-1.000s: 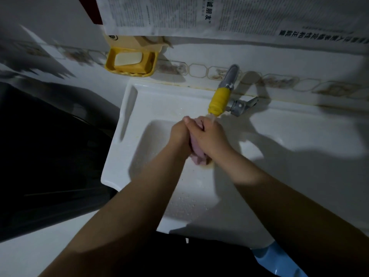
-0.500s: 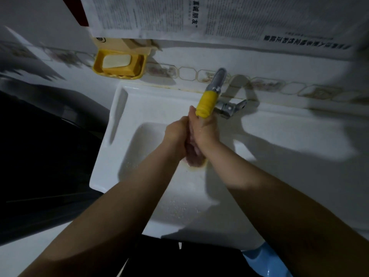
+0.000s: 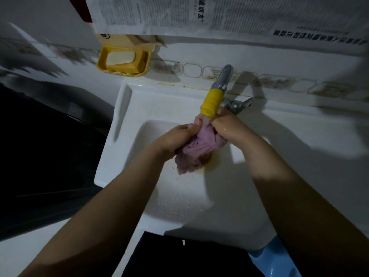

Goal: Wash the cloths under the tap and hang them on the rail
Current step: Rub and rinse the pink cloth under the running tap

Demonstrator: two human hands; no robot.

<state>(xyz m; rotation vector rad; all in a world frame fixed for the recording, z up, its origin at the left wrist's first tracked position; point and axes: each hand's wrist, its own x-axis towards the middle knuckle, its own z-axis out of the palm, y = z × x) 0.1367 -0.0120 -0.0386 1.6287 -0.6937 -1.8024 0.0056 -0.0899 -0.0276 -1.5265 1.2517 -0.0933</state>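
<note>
A wet pink cloth (image 3: 197, 150) is bunched over the basin of the white sink (image 3: 139, 100), right below the tap (image 3: 214, 100) with its yellow-wrapped spout. My left hand (image 3: 175, 138) grips the cloth's left side and my right hand (image 3: 229, 128) grips its right side, fingers curled into the folds. The cloth's lower end hangs loose toward the drain. No rail is in view.
A yellow soap dish (image 3: 123, 60) with a pale bar hangs on the tiled wall at the upper left. Newspaper (image 3: 219, 17) covers the wall above. A dark surface (image 3: 40, 156) lies left of the sink; a blue object (image 3: 275, 262) sits at the lower right.
My hands were pressed together with the cloth mostly hidden between them; now they have drawn apart and the pink cloth shows stretched between them.
</note>
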